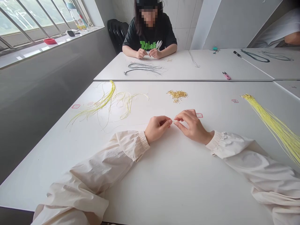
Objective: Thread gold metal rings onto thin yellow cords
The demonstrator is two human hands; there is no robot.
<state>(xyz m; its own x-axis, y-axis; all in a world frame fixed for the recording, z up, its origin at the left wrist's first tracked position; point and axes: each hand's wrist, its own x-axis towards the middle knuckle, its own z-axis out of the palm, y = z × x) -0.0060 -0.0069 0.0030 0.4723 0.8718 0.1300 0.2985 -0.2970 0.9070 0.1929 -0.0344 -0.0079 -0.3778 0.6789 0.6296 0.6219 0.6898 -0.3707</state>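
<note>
My left hand [157, 127] is closed in a pinch, and a thin pale thread runs left from it over the white table [182, 181]. Right beside its fingertips is my right hand [192, 125], thumb and forefinger close together; whatever lies between them is too small to make out. Beyond both hands sits a small pile of gold metal pieces [177, 95]. Loose yellow threads [109, 98] spread at the left. A long bundle of yellow threads [272, 122] with gold bits at its far end lies to the right.
Across the table a person [150, 34] in a black shirt works with both hands near dark threads [144, 67]. Pink snips [226, 75] rest right of centre. Another person's sleeve [278, 29] shows at the far right. A barred window is at the left.
</note>
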